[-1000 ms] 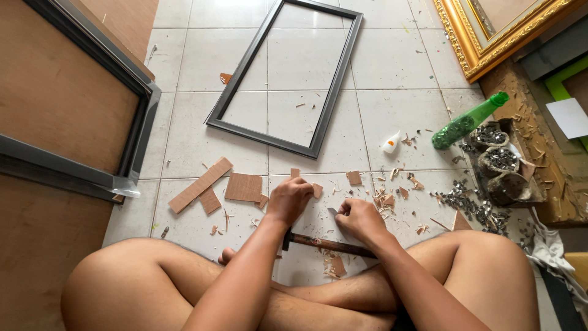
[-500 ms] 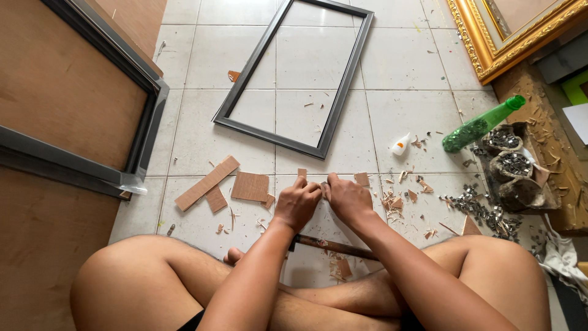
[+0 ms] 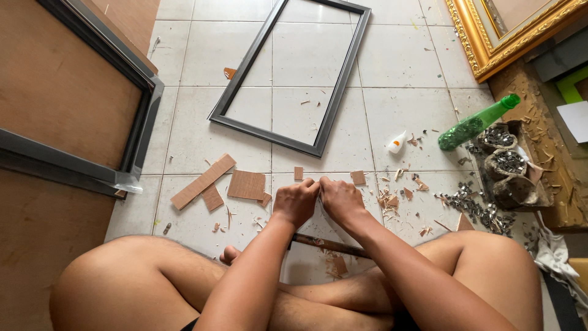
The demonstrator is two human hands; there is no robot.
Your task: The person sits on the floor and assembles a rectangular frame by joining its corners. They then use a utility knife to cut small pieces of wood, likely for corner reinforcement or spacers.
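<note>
Head view looks down on a person sitting cross-legged on a white tiled floor [image 3: 196,122]. Both hands meet at the lower centre of the frame: the left hand [image 3: 295,202] and the right hand [image 3: 341,199] press knuckle to knuckle, fingers curled together around something small pinched between them, too hidden to identify. Just below the hands, a dark wooden stick [image 3: 327,244] lies across the floor above the crossed shins. Left of the hands lie brown cardboard pieces [image 3: 246,184]. An empty dark picture frame [image 3: 334,101] rests at upper centre. At the right sit a green bottle [image 3: 474,124], a small white glue bottle [image 3: 396,143] and scattered metal clips [image 3: 471,207]. A gilded frame [image 3: 484,37] fills the upper right corner.
</note>
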